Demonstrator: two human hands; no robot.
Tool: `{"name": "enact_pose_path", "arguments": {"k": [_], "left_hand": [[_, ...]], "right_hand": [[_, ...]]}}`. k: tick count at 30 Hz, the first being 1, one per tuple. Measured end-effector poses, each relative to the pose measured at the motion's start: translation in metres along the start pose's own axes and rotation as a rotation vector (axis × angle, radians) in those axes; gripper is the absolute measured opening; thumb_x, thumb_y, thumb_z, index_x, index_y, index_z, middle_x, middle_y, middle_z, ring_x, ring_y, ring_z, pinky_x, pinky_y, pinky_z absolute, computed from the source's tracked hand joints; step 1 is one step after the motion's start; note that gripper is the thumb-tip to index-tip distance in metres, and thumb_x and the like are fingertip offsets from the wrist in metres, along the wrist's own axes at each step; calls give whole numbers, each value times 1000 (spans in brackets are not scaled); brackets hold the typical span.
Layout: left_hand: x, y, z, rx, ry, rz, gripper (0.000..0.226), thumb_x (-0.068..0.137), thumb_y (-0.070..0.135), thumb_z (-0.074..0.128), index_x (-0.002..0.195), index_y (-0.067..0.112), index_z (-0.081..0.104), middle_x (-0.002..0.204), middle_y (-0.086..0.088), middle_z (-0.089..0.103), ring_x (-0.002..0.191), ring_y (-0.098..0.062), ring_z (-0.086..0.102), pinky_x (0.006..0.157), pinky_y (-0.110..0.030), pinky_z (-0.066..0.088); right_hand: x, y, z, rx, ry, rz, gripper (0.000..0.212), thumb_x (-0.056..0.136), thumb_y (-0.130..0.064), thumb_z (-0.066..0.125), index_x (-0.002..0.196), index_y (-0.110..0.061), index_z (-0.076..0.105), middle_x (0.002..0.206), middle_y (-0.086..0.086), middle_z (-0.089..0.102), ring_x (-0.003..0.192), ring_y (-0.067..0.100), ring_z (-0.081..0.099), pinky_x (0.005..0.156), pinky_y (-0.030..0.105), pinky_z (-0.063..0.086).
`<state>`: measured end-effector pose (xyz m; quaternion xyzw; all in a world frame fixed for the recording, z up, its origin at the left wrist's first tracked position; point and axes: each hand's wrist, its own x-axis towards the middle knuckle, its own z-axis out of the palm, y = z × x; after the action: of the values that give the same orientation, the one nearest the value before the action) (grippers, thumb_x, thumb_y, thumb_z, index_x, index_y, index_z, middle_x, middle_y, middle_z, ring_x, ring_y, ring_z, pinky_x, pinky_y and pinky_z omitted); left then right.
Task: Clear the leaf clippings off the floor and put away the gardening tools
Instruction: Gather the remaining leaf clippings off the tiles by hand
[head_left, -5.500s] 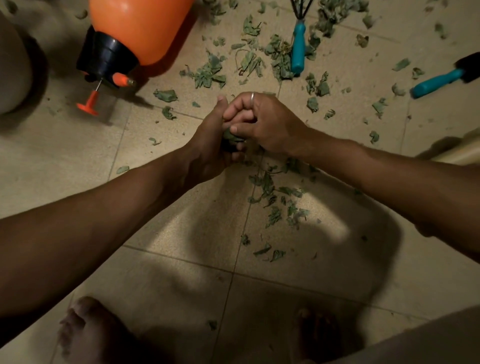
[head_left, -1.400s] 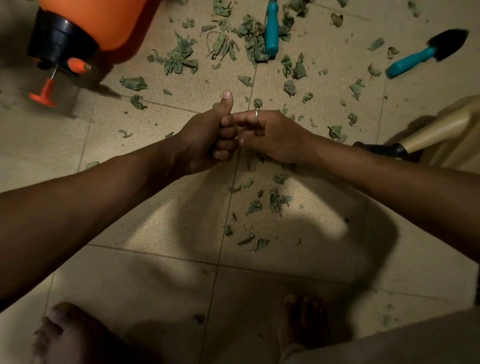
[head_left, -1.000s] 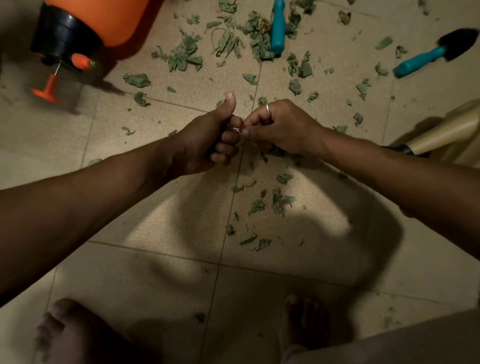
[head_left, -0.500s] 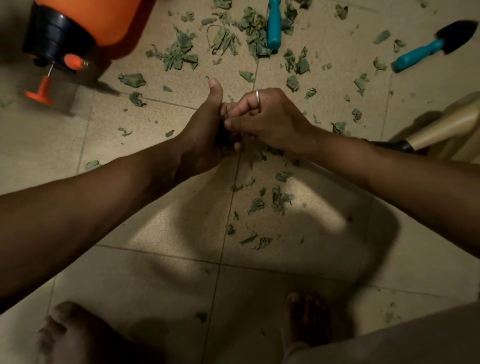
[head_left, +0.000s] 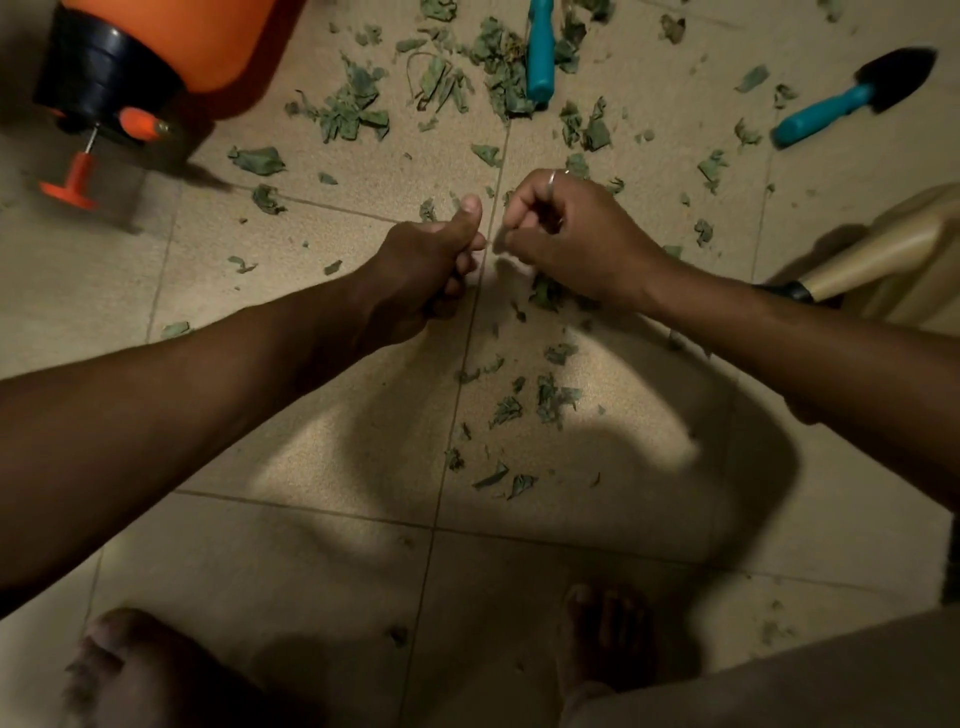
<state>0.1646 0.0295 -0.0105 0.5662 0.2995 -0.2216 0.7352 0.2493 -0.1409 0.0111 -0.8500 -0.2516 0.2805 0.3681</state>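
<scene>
Green leaf clippings (head_left: 353, 111) litter the floor (head_left: 311, 571) and a teal-handled trowel (head_left: 852, 98) lies unstowed, so most work remains; left hand (head_left: 431, 260) fisted thumb-up, right hand (head_left: 571, 239) fingertips bunched beside it, contents of either indiscernible.

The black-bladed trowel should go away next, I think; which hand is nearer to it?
Right. The right hand is closer to the person than the trowel and to its left. The left hand sits further left still, beyond the right hand.

L hand (head_left: 431, 254), R hand (head_left: 566, 239): fists, side-by-side.
</scene>
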Motion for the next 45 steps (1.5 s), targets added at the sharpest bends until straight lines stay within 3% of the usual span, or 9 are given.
{"name": "enact_pose_path", "arguments": {"k": [3,7,12,18,22,27,33,40,45], "left_hand": [[3,-4,-4,-28,-24,1,39,103,54,49,98,18,61,64,7,45,51,-8,37,45,-22,30],[3,-2,-1,-49,-72,-10,43,105,55,42,92,17,57,66,6,46,53,-7,40,44,-21,32],[-1,2,7,42,-58,-33,49,102,62,42,78,19,50,69,3,57,49,-9,45,38,-20,33],[2,-4,8,34,-70,14,46,103,58,43,84,18,56,62,7,50,49,-8,38,43,-20,29],[6,-3,8,-54,-22,14,46,106,53,41,114,13,62,69,6,46,56,-8,36,49,-24,28],[2,5,19,-163,-79,-56,60,107,60,24,96,13,59,68,2,51,56,-9,42,48,-23,33],[-3,8,32,-234,-116,-113,80,103,68,13,102,13,70,69,-2,61,55,-12,53,48,-21,43],[-10,6,28,-213,-180,-90,73,104,65,20,125,11,64,89,-4,73,78,-15,70,52,-23,52],[-3,2,11,-60,-67,-21,51,105,56,40,96,12,62,64,-2,54,50,-12,45,39,-19,35]], "right_hand": [[0,17,-11,-317,-11,29,32,90,-20,66,122,-23,65,115,-4,55,92,4,53,79,13,45],[-14,24,-6,-525,-169,8,58,87,-31,72,143,-29,53,129,0,48,115,17,46,93,32,47],[-33,31,7,-717,-160,-134,27,98,-26,61,123,-16,67,116,7,58,102,23,56,76,38,51],[-30,27,-2,-429,-77,-119,24,94,-11,67,115,-16,74,111,1,74,98,12,69,89,29,56],[-18,9,-8,23,34,95,22,88,-9,76,106,-20,71,88,1,74,75,5,68,67,20,53],[-15,-10,-8,299,32,25,14,85,-3,77,94,-12,71,81,1,74,76,10,72,73,24,59],[-15,-17,5,191,20,-98,12,84,-6,78,95,-8,78,88,-5,73,75,5,71,74,26,59],[-17,-14,19,-101,125,-249,6,80,-17,79,85,-16,75,80,-13,60,77,0,54,70,12,43],[-11,-7,15,-77,54,-247,14,86,-21,70,95,-29,78,99,-1,55,97,15,52,82,25,46]]}}
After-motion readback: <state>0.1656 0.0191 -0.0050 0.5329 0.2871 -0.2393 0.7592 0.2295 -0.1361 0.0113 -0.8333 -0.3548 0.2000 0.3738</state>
